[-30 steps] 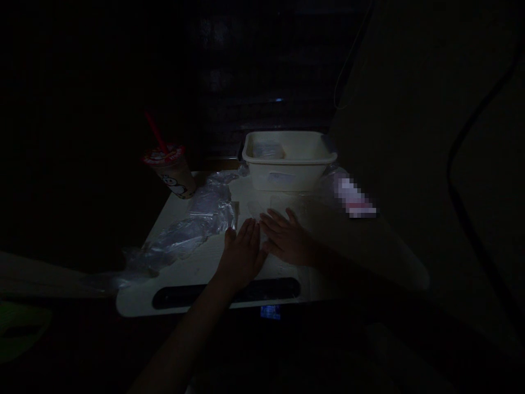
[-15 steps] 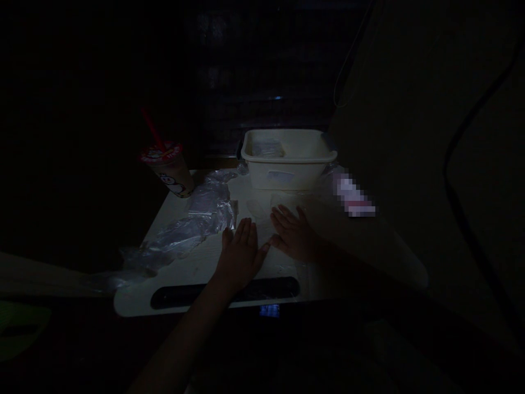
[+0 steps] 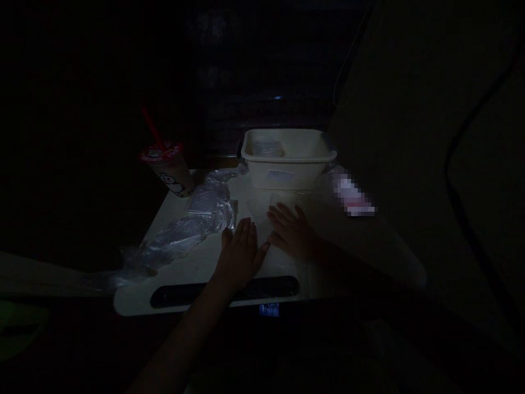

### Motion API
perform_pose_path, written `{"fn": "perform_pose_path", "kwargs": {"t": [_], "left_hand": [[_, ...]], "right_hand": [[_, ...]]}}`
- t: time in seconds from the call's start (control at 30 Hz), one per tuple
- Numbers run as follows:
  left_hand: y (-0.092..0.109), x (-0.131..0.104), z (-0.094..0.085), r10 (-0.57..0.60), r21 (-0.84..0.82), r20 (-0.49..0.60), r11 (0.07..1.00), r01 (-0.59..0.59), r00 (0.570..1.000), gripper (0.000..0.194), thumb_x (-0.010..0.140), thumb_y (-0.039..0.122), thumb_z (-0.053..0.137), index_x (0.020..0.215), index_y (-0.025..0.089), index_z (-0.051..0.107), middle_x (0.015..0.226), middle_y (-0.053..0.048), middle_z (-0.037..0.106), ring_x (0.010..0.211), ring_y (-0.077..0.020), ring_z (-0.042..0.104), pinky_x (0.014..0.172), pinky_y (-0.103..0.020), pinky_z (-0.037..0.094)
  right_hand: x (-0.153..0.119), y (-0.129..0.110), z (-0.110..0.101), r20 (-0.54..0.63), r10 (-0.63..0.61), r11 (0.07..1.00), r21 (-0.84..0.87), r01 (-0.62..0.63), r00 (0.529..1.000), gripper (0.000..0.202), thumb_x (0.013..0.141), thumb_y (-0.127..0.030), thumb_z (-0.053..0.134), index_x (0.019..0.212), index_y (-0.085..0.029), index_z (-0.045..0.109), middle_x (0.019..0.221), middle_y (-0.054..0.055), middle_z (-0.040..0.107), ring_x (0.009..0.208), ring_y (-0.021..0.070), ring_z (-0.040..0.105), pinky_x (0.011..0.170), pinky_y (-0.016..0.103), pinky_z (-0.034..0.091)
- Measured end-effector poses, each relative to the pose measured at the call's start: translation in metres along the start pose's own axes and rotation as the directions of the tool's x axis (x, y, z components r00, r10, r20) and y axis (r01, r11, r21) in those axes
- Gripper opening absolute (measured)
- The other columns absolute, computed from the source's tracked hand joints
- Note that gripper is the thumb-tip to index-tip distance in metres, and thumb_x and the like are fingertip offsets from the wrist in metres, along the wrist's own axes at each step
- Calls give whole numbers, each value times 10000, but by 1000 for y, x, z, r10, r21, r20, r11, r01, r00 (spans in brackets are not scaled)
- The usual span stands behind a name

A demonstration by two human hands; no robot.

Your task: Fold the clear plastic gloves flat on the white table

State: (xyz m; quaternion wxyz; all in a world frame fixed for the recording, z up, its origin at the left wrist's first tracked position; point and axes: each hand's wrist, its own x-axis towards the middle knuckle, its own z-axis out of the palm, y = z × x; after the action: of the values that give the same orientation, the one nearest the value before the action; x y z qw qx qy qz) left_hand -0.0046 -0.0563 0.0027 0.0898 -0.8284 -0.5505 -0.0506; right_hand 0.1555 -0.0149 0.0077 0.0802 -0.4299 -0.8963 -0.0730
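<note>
A pale counter [image 3: 192, 268] stands in very dim light, a dark slot-shaped strip [image 3: 223, 291] running along its near edge. At the far side sits a cream plastic tub [image 3: 287, 158]. A lidded drink cup [image 3: 168, 169] with a red straw stands at the far left corner. Crumpled clear plastic wrap [image 3: 184, 232] trails from beside the cup toward the near left edge. A flat clear bag [image 3: 273, 203] lies just before the tub, with both flat hands resting on the surface there.

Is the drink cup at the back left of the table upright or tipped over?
Upright. The cup stands on its base near the table edge, its sealed top up and the red straw sticking out above.
</note>
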Motion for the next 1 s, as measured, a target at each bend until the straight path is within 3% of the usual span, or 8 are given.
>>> {"fn": "perform_pose_path", "kwargs": {"t": [0.33,0.67,1.0], "left_hand": [[-1,0,-1,2,-6,0,1000,-2,1000,493,846,383,191,1234,97,295,1290,-172,314,1200,-272,241,896,-496,225],[0,0,-1,1,-16,-18,1000,-1,1000,504,842,383,210,1209,57,325,1281,-188,321,1195,-280,249,896,-500,226],[0,0,-2,-7,-21,6,1000,7,1000,515,841,388,201,1217,53,308,1286,-189,310,1201,-280,236,898,-500,229]], "right_hand": [[-1,-4,4,23,-40,999,10,40,999,474,827,-424,248,1221,-181,347,1319,83,292,1216,266,171,924,511,127],[-6,5,6,-12,5,1000,-31,-5,1000,493,821,-410,265,1205,-119,372,1303,114,315,1201,283,201,915,523,132],[-8,1,4,0,7,999,-40,-7,1000,514,814,-437,264,1219,-132,349,1311,118,297,1206,279,192,922,501,139]]}}
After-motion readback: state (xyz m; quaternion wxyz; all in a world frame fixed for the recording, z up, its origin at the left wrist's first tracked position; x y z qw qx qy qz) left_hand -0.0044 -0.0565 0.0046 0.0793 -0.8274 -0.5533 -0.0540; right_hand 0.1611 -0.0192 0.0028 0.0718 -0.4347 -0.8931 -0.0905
